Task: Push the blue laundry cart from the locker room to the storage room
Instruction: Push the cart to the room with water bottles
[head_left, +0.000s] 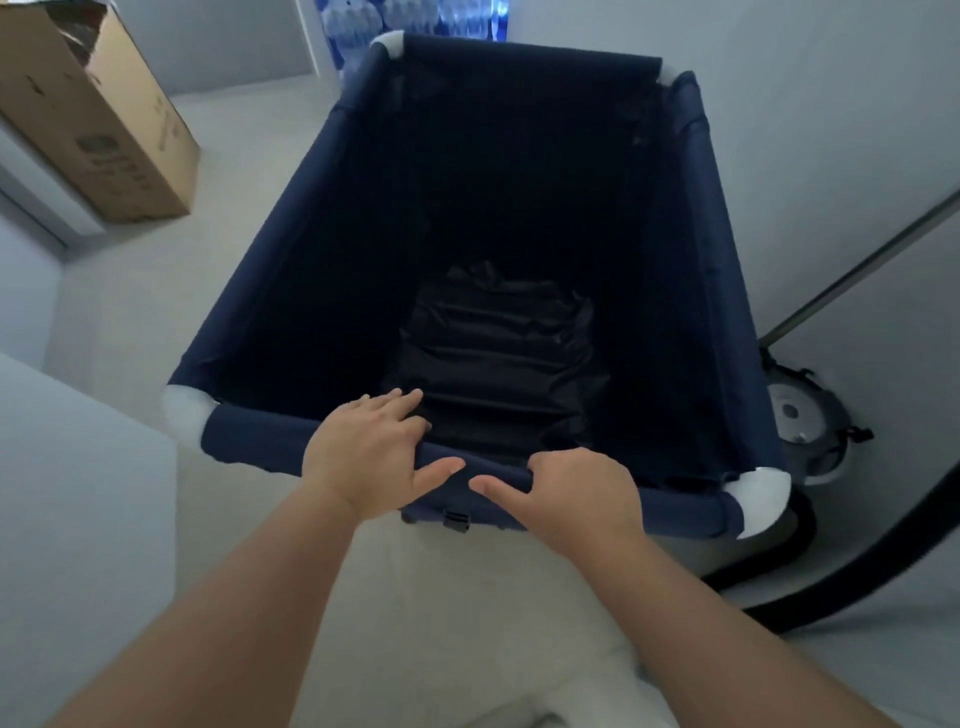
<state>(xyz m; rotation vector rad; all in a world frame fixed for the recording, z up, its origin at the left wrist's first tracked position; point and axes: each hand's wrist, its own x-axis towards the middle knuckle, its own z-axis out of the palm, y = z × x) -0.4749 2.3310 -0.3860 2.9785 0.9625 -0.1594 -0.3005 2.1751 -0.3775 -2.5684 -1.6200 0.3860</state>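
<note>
The blue laundry cart (291, 291) fills the middle of the head view, a deep navy fabric bin with white corner joints and dark folded cloth at its bottom. My left hand (363, 457) lies over the cart's near rim, fingers stretched flat over the top bar and thumb on the outside. My right hand (576, 499) sits next to it on the same rim, fingers curled over the bar and thumb pointing left. Both hands are close together near the middle of the near bar, above a black buckle.
A tall cardboard box (98, 124) leans against the wall at upper left. A round robot vacuum (800, 421), a black hose (852, 566) and a metal rod (857, 275) lie to the right of the cart. Stacked water bottles (410, 15) stand beyond the cart. A white ledge (78, 519) is at left.
</note>
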